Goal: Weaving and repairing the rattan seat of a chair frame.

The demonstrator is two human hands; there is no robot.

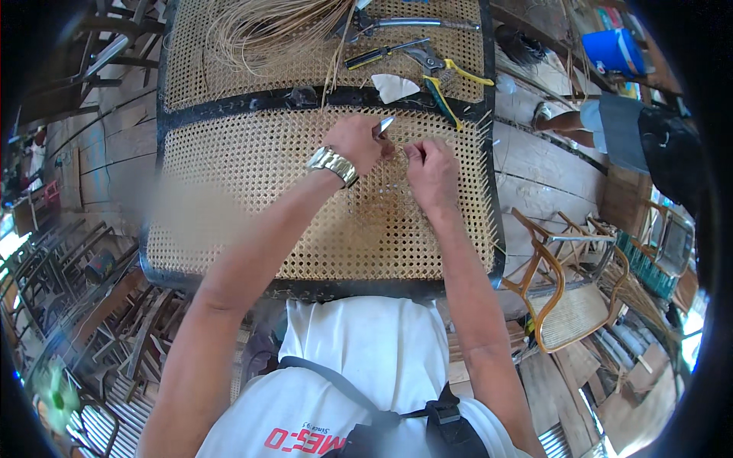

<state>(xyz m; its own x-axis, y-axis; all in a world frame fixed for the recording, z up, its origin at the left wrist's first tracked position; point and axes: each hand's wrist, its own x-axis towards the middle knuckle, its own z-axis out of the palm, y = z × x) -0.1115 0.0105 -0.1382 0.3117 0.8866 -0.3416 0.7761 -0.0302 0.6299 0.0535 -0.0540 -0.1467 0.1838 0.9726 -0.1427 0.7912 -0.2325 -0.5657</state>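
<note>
Under both hands lies a woven cane panel [221, 164] in a black frame [252, 105]. My left hand [357, 141], with a metal watch on the wrist, is closed near the panel's upper middle. A short pointed blade [386, 123] sticks out of its grip; the handle is hidden. Close to its right, my right hand [432, 172] pinches with thumb and forefinger just above the weave. Whatever is in that pinch is too small to make out. Loose cane ends stick out along the panel's right edge. Above the hands lies a white scrap [395, 88].
Beyond the crossbar rest pliers [435, 64] with yellow and green handles, a screwdriver [368, 58], a metal-shafted tool [420, 23] and a bundle of cane strands [263, 34]. A curved wooden chair [561, 298] is at right. Another person [626, 133] stands near a blue bucket [613, 52].
</note>
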